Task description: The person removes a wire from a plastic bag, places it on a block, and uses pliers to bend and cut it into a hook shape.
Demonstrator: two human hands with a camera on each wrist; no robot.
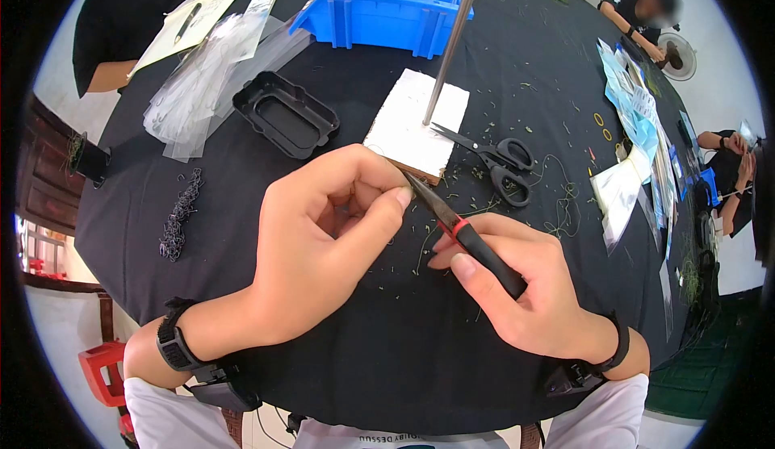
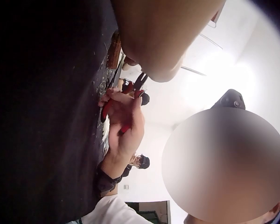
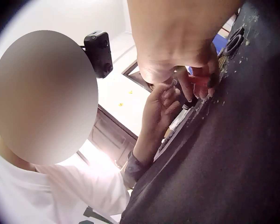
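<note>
My left hand [image 1: 311, 243] pinches something tiny between thumb and forefinger, too small to tell its kind. Right at those fingertips is the nose of a pair of pliers [image 1: 491, 257] with black and red handles. My right hand [image 1: 537, 288] grips the pliers, its thumb along the near handle. In the left wrist view, the right hand [image 2: 126, 119] shows around the red inner side of the handles. Just beyond both hands lies a white-topped block [image 1: 404, 122] with a metal rod [image 1: 448, 58] standing on it. Black scissors [image 1: 494, 162] lie right of the block.
A black plastic tray [image 1: 282, 122] and a heap of small dark wire pieces [image 1: 179, 217] lie to the left. Behind stand a blue bin [image 1: 375, 25] and clear plastic bags [image 1: 206, 86]. Packets [image 1: 634, 118] lie at right; green thread scraps [image 1: 565, 199] are scattered about.
</note>
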